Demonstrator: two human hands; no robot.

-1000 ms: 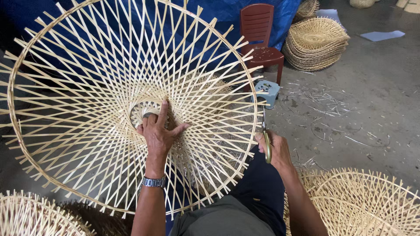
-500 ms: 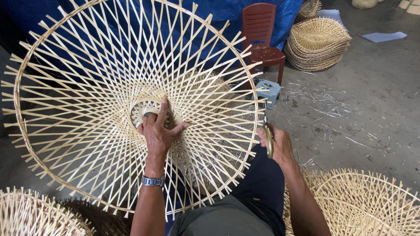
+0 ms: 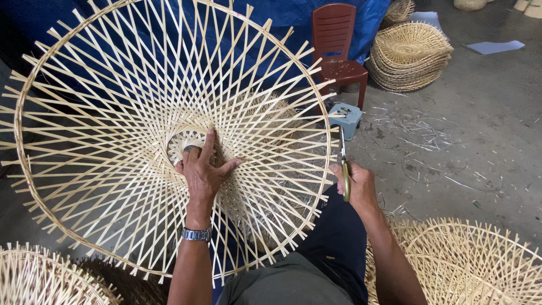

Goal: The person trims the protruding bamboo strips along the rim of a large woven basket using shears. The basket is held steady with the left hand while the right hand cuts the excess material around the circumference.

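Observation:
A large round frame woven of thin bamboo strips [image 3: 113, 113] leans on my lap, its open centre ring near the middle. My left hand [image 3: 203, 169], a metal watch on its wrist, presses flat on the strips beside that ring with fingers spread. My right hand [image 3: 355, 183] is closed around a pair of scissors with a green handle [image 3: 343, 164]. The blades point up, right at the frame's right rim where strip ends stick out.
A dark red plastic chair [image 3: 339, 51] stands at the back before a blue tarp [image 3: 372, 17]. Stacked woven baskets [image 3: 409, 56] lie to its right. A small blue stool [image 3: 345, 116] is near the scissors. More woven frames lie at bottom right [image 3: 474, 265] and bottom left [image 3: 39, 279]. Bamboo scraps litter the floor.
My right hand with the scissors has risen slightly along the frame's right rim. The frame has shifted a little. My left hand stays pressed by the centre ring.

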